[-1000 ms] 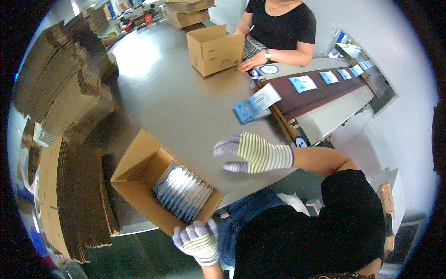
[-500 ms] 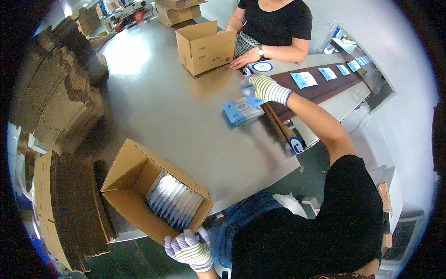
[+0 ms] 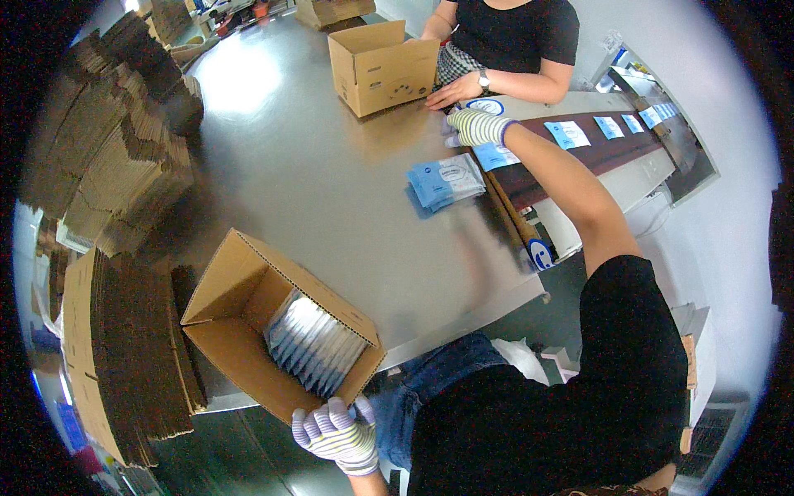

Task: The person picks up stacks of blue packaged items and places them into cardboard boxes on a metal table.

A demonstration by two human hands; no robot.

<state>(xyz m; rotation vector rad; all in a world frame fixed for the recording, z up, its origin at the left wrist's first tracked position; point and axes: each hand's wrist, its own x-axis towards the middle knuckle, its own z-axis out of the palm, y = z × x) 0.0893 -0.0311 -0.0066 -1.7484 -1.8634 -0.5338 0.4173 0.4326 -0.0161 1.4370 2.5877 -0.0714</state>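
Observation:
My left hand (image 3: pixel 337 434), in a striped glove, has its fingers hooked over the near rim of an open cardboard box (image 3: pixel 236 326). Inside that box stands a row of flat blue-and-white packets (image 3: pixel 318 343). My right hand (image 3: pixel 478 131), gloved the same way, reaches over the near end of a conveyor belt (image 3: pixel 538 178). Its fingers are stretched out and a little apart. Under its wrist lies a blue-and-white packet (image 3: pixel 496 157); contact cannot be made out. A small pile of such packets (image 3: pixel 447 182) rests on the metal table beside the belt's end.
Across the metal table (image 3: pixel 331 207), a co-worker (image 3: pixel 513 41) rests a hand by another open cardboard box (image 3: pixel 385 70). More packets (image 3: pixel 566 134) lie spaced along the belt. Stacks of flattened cardboard (image 3: pixel 107 157) rise along the left, with upright ones (image 3: pixel 132 355) near the box.
The view has shifted slightly. My right hand has drawn away from the pile of packets toward the belt's end. My left hand keeps its hold on the box rim.

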